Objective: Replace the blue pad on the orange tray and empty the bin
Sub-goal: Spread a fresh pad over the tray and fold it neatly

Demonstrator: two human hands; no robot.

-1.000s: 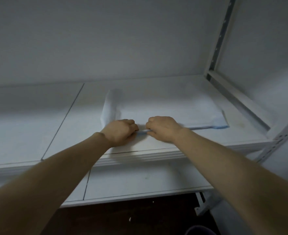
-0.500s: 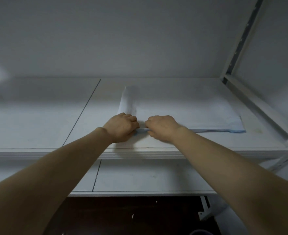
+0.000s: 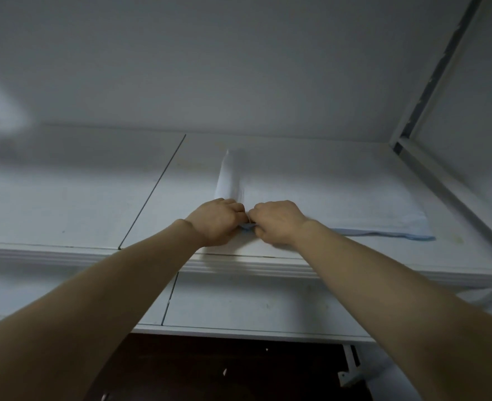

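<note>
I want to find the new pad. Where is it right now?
The folded pad lies on the upper white shelf, centre-right in the head view, with the left hand and right hand pinching its near blue edge.

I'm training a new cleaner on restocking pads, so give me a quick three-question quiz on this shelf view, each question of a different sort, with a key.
1. True or false: the left hand and right hand both grip the near edge of the folded pad.
2. Where does the pad lie? A) upper shelf B) lower shelf C) floor
3. Fill in: the pad's visible underside edge is coloured ____.

Key: 1 true; 2 A; 3 blue.
</note>
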